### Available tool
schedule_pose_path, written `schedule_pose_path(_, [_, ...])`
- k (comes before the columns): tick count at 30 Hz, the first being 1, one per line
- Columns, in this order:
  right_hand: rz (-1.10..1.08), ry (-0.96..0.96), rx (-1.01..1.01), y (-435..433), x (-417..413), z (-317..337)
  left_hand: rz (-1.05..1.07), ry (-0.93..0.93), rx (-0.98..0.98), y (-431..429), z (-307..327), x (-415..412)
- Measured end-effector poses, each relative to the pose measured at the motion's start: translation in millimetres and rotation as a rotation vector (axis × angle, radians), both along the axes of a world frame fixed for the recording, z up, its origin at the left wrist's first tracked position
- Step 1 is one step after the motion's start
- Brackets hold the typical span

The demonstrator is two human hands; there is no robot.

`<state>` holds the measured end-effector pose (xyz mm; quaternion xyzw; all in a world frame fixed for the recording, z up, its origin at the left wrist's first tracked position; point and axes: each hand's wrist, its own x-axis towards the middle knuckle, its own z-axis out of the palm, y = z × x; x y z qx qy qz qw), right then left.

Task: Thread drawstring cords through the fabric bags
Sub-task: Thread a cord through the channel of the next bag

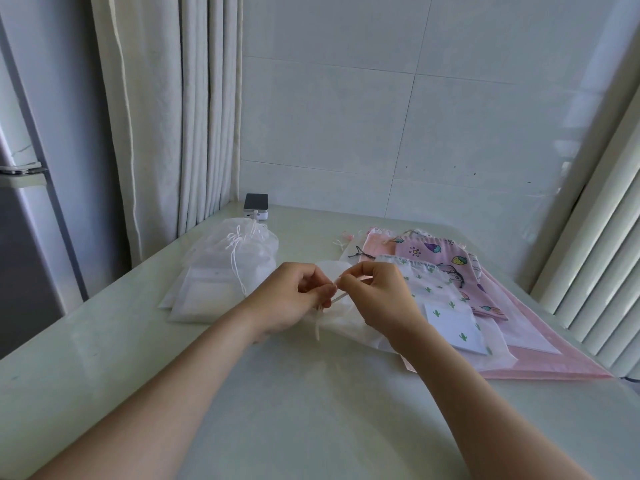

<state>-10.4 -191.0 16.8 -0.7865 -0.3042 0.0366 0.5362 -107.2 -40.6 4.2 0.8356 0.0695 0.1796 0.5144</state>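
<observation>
White bag, sheer and thin, crumpled at the mouth, lies flat about mid-worktop, partly under both hands. A pale cord runs short and taut between the hands, and one loose tail hangs off the bag's left side.

Left hand: fingers curled, pinching the bunched bag mouth. Right hand: thumb and forefinger pinching the cord end.

Step looks like feeding the cord through the hem channel, mid-way. Whether it has come out the other side is hidden. Next move likely needs the left hand to scrunch fabric along while the right pushes the cord on. The fabric is flimsy and will bunch.

Worktop: stack of white bags toward the left edge. Cactus-print bag, purple print bag and pink bag are toward the right edge. Small box sits at the far left corner.
</observation>
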Motion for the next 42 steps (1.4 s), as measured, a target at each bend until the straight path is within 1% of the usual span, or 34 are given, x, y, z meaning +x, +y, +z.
schedule_pose_path(4, [0.026, -0.034, -0.032, -2.4, 0.9, 0.9, 0.021, 0.017, 0.020, 0.0, 0.7, -1.0])
schedule_pose_path(5, [0.041, -0.017, -0.023, -3.7, 1.4, 2.2, 0.029, 0.027, 0.029, 0.6, 0.9, -1.0])
schedule_pose_path(8, [0.126, 0.164, 0.137, -8.9, 4.5, 9.2, 0.024, 0.050, 0.088, 3.2, 1.4, -2.8])
schedule_pose_path(10, [0.182, 0.230, 0.263, -10.9, 3.6, 13.0, -0.009, 0.067, 0.169, 3.2, 2.0, -3.9])
schedule_pose_path(13, [0.195, 0.230, 0.379, -9.0, 1.0, 12.5, -0.036, 0.094, 0.271, -0.8, 3.0, -5.0])
schedule_pose_path(16, [0.158, 0.169, 0.405, -5.0, -0.8, 9.7, -0.044, 0.120, 0.317, -2.3, 6.6, -7.0])
schedule_pose_path(19, [0.124, 0.149, 0.421, -0.9, -1.2, 7.3, -0.054, 0.126, 0.327, -3.5, 8.5, -9.4])
schedule_pose_path(22, [0.146, 0.150, 0.442, -1.1, -0.2, 6.1, -0.052, 0.112, 0.299, -3.4, 7.4, -8.0])
schedule_pose_path(25, [0.152, 0.050, 0.396, -5.2, 2.2, 5.4, -0.052, 0.120, 0.247, -1.4, 6.6, -6.1])
schedule_pose_path(28, [0.130, -0.176, 0.282, -8.8, 3.9, 4.7, -0.028, 0.096, 0.095, -0.1, 6.7, -6.3])
schedule_pose_path(31, [0.180, -0.343, 0.119, -9.0, 1.9, 2.8, -0.014, 0.081, -0.042, 2.2, 4.9, -5.1])
schedule_pose_path(34, [0.229, -0.632, -0.040, -7.5, 0.4, -3.5, -0.021, 0.048, -0.126, 5.4, 2.3, -3.3])
schedule_pose_path(35, [0.218, -0.672, -0.060, -6.3, 0.7, -4.5, -0.023, 0.046, -0.145, 5.9, 2.2, -2.9])
schedule_pose_path(38, [0.153, -0.708, -0.076, -4.1, 4.1, -4.6, -0.029, 0.062, -0.170, 5.2, 3.4, -3.1])
schedule_pose_path(42, [0.165, -0.781, -0.143, -0.2, 6.0, -7.2, -0.014, 0.068, -0.174, 1.8, 3.6, -2.2])
